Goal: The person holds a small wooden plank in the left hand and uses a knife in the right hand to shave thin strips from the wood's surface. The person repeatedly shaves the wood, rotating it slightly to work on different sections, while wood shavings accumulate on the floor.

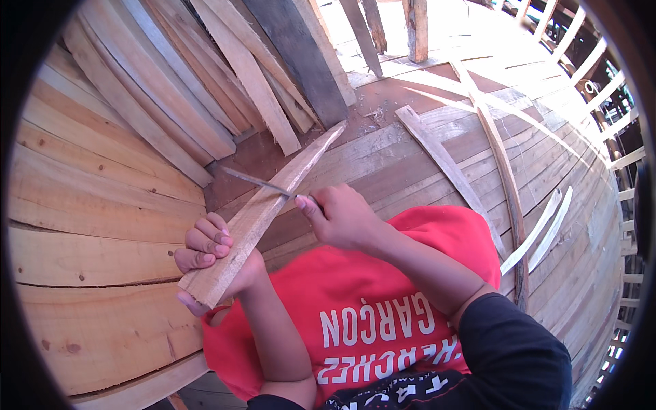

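A wooden board (249,222) slants away from me, its near end in my left hand (213,253), with the fingers wrapped over one edge. Its far tip narrows to a point by a dark post. My right hand (339,215) is closed round the handle of a knife, most of which the fist hides. The knife's thin dark blade (256,180) lies across the board about midway along and sticks out past its left edge. A red cloth with white lettering (389,294) covers my lap below both hands.
Planks (157,75) lean against the wall at the upper left, beside a dark post (297,55). On the plank floor to the right lie long wood strips (502,157) and two pale curved pieces (547,229). Shavings (374,117) are scattered near the post. A slatted railing (618,123) runs along the right.
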`<move>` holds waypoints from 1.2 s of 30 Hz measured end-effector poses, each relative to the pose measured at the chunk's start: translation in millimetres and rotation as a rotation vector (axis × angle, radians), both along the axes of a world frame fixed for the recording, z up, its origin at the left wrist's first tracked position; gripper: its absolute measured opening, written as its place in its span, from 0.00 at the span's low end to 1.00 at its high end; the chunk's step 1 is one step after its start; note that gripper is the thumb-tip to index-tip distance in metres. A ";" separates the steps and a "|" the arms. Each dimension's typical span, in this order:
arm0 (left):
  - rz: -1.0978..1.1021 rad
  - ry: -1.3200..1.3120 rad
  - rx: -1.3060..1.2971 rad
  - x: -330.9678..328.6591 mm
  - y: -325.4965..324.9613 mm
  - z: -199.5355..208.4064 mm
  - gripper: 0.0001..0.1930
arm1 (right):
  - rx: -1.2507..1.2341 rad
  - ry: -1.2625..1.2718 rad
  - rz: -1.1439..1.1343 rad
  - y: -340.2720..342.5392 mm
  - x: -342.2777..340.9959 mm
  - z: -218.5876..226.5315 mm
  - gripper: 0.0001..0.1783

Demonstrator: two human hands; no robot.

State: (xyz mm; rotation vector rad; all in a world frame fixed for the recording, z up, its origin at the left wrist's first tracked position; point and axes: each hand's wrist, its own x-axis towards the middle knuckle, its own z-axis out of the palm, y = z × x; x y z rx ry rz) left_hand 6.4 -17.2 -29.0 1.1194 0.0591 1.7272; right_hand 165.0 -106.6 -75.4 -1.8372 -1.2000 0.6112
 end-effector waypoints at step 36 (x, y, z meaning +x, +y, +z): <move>-0.078 -0.016 0.035 -2.9 9.6 -7.3 0.29 | 0.005 -0.118 0.060 10.4 22.4 -20.5 0.25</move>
